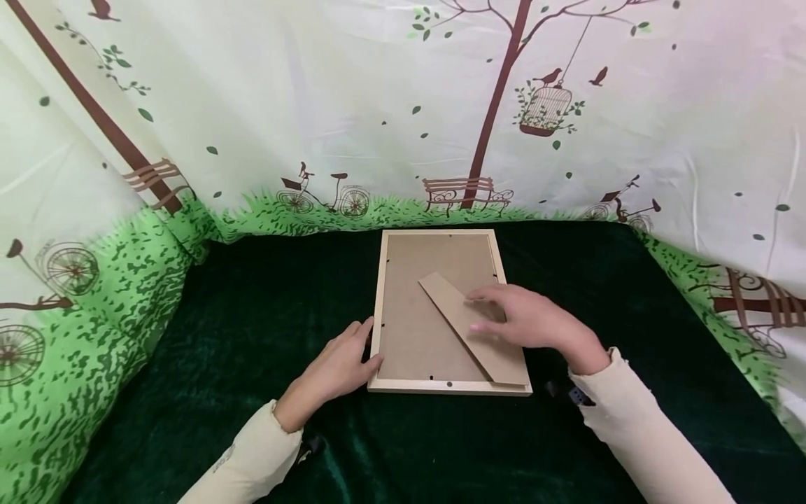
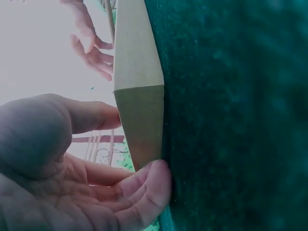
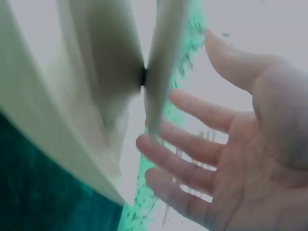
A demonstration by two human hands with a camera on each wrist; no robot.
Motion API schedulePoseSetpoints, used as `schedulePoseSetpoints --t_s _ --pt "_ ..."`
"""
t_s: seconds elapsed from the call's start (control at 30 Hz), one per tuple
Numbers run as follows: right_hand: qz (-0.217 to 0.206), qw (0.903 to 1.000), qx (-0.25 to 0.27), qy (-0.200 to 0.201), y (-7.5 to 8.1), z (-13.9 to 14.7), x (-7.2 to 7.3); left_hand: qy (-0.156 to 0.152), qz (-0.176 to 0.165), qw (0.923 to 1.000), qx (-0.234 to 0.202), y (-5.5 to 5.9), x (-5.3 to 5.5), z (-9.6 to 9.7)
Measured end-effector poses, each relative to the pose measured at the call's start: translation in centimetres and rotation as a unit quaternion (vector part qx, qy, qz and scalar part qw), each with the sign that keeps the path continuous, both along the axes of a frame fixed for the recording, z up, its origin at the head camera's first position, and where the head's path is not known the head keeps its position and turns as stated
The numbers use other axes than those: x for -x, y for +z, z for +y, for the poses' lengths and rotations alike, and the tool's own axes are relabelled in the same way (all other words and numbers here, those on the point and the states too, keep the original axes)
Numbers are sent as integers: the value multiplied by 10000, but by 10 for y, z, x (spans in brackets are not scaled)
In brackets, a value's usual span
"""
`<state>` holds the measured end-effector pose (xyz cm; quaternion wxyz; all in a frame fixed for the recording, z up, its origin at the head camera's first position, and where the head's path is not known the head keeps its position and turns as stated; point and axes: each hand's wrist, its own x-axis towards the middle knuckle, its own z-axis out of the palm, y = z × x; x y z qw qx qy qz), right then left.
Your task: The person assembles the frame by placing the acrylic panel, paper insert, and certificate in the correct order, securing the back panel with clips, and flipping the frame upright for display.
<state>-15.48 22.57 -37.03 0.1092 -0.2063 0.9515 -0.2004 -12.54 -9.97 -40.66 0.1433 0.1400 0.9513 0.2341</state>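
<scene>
A picture frame (image 1: 409,308) with a pale wood rim lies face down on the dark green cloth, its brown backboard showing. A long board stand (image 1: 443,297) slants across that backboard. My left hand (image 1: 336,364) grips the frame's left side near the front corner; in the left wrist view the thumb (image 2: 98,115) touches the upper edge and the curled fingers (image 2: 156,185) lie against the side. Over the stand is my right hand (image 1: 535,318), fingers spread and thumb apart. In the right wrist view, the fingertips (image 3: 144,142) are right at the stand's edge (image 3: 163,62).
Small dark tabs (image 1: 432,378) sit along the inside of the rim. Green velvety cloth (image 1: 264,294) covers the table around the frame. Behind and at both sides hangs a printed curtain (image 1: 346,105) with trees, bicycles and benches.
</scene>
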Motion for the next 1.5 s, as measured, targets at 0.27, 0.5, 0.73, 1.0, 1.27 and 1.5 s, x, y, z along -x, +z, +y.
schedulePoseSetpoints --t_s 0.27,0.5,0.73,1.0,1.27,1.5 --pt "414 9903 -1310 211 -6 -28 -21 -229 187 9995 110 -3 -1 1" --pt "536 9900 -1301 -89 -7 -38 -24 -361 642 9973 76 -4 -2 4" --pt "276 9963 -753 -309 -1 -42 -28 3 856 9963 -40 7 -6 1" --pt "71 9988 -295 -396 6 -41 -24 444 906 9934 -553 35 -5 -8" --pt "-95 9964 699 -466 8 -37 -18 1009 -31 9387 -3295 65 -11 -22" --pt "-294 9896 1313 -511 3 -36 -14 567 680 9121 -4003 72 -20 -22"
